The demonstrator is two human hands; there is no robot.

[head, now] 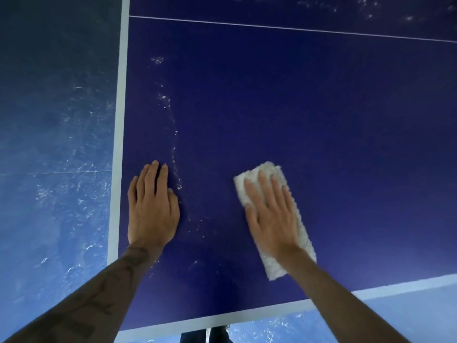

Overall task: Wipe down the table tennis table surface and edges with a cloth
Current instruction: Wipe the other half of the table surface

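Folded white cloth lies on the blue surface just beyond the near edge line, R hand pressing it w/ fingers straight, slightly spread; L hand flat, fingers together; cloth looks soft, light, prob. bunches, so press mid-fold.

A white, fluffy, folded cloth lies flat on the dark blue, white-edged surface near its front edge, right of a trail of pale specks, possibly dust.

A blue floor, scuffed with pale white streaks, brightens toward the near side.
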